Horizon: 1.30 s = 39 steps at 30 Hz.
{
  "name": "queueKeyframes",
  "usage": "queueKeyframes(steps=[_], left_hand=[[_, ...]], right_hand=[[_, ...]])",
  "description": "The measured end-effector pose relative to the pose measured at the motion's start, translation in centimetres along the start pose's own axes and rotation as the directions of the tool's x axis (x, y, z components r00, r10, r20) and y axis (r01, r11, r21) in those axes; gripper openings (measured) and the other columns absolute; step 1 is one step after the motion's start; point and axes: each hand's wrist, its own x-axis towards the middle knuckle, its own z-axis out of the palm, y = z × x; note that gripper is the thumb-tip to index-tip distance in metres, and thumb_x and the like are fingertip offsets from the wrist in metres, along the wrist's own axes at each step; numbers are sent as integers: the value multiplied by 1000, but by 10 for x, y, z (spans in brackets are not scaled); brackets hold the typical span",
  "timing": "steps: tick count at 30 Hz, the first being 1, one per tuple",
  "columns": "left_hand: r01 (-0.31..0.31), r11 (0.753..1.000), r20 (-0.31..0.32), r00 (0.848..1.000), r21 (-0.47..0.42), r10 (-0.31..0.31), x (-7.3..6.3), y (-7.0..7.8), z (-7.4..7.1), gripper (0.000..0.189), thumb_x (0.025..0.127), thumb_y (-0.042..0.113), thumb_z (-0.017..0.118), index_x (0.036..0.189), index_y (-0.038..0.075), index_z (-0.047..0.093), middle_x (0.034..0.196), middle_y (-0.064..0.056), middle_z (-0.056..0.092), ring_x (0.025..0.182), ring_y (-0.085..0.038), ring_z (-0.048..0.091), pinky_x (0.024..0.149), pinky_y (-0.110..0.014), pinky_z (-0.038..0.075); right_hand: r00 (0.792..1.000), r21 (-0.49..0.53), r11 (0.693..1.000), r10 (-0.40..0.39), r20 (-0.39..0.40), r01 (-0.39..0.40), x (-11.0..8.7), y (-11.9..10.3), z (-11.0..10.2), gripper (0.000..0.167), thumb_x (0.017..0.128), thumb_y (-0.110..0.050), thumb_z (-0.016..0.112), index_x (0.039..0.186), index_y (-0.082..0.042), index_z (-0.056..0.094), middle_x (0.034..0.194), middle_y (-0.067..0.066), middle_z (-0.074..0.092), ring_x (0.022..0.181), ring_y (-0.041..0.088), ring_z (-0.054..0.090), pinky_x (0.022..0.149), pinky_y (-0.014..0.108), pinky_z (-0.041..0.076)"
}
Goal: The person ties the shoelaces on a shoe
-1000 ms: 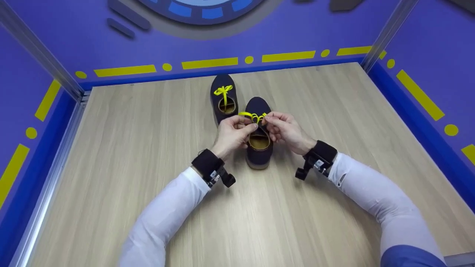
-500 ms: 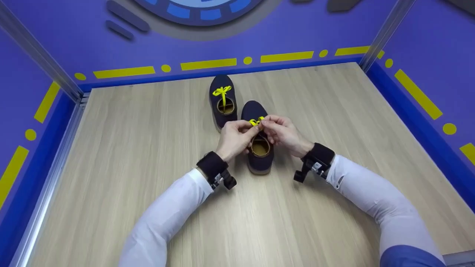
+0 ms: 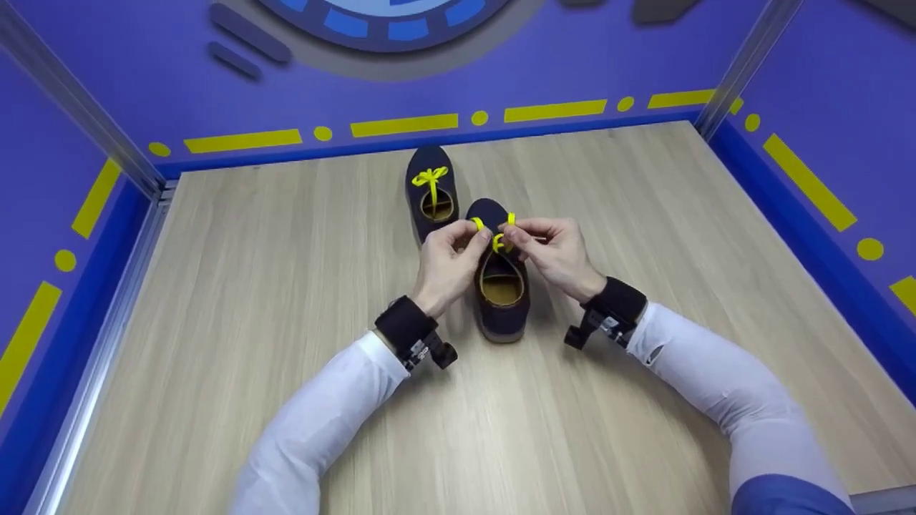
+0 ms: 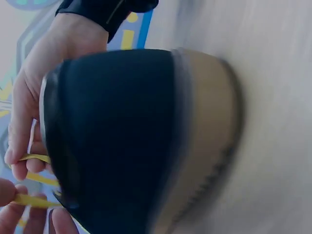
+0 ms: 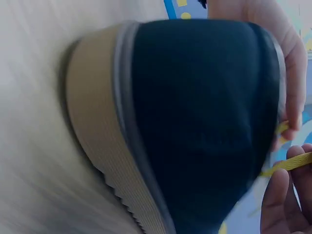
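Note:
A dark shoe (image 3: 501, 318) with a tan inside stands between both hands, toe away from me. Its yellow lace (image 3: 499, 243) crosses over the front of the opening. My left hand (image 3: 447, 265) pinches one length of the lace between thumb and fingers at the shoe's left side. On the other side, my right hand (image 3: 562, 254) pinches another length, a bit of which sticks up above the fingertips. In the left wrist view the shoe's heel (image 4: 117, 131) fills the middle, and lace strands (image 4: 36, 201) run from the shoe to the fingers of both hands.
A matching dark shoe (image 3: 427, 157) with a tied yellow bow (image 3: 431, 176) stands just behind and left. Both shoes are on a wood-grain table (image 3: 286, 322). Blue-purple panels (image 3: 401, 93) with yellow marks enclose the back and sides.
The shoe has shifted slightly toward me. My hands came close together over the lace, then spread a little apart, each with a length of lace in the fingers.

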Motion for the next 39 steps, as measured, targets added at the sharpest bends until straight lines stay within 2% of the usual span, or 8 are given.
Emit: queueKeyframes(steps=[5,8,12,17,22,28,32,39], left_hand=[[-39,993,70,996,-113,47,-1,12,-6,20,104,21,68,98,6,81,86,-10,78,72,-29,70,64,-26,57],[-26,990,99,994,-142,40,-3,16,-10,19,103,19,69,97,5,80,80,-10,77,68,-25,69,59,-28,58],[8,990,144,990,-144,13,-6,18,-15,18,103,17,69,97,6,80,76,-9,75,65,-18,69,54,-28,56],[73,988,202,978,-137,-45,-9,16,-17,16,103,16,69,98,6,81,76,-10,75,65,-20,73,53,-30,57],[53,991,200,979,-124,-28,-10,17,-19,18,102,17,70,101,3,81,79,-13,76,68,-32,75,54,-41,59],[2,992,188,982,-124,21,-7,21,-19,15,102,16,70,102,7,83,79,-13,76,71,-37,74,52,-24,54],[-36,990,181,982,-139,61,-5,25,-18,15,102,14,70,102,6,83,79,-14,76,72,-39,74,53,-22,53],[1,992,195,980,-126,24,-5,25,-12,15,101,12,70,101,5,83,81,-16,77,74,-38,76,53,-27,57]], right_hand=[[995,-12,995,-96,8,97,1,-13,-5,13,97,4,70,105,10,79,86,2,80,72,11,70,59,21,55],[992,-4,992,-124,37,125,2,-20,-7,12,97,5,69,103,9,79,86,0,79,72,9,70,57,22,54],[988,12,994,-113,108,113,2,-24,-7,11,96,5,70,102,9,79,85,2,80,67,8,69,53,23,52],[982,15,997,-76,172,74,-1,-24,-5,11,95,5,72,102,11,78,79,0,79,62,5,68,49,19,49],[984,19,994,-108,144,107,2,-29,-4,10,94,6,73,100,10,79,78,0,79,62,7,69,49,19,49],[979,24,988,-155,129,153,8,-36,-5,8,93,7,72,97,11,79,77,0,79,61,8,69,50,18,49],[971,29,981,-195,135,193,11,-39,-6,7,93,8,73,95,12,78,78,3,79,62,9,70,52,18,50],[964,24,976,-217,151,216,14,-37,-9,7,94,5,73,95,10,79,81,8,78,63,16,70,55,19,52]])
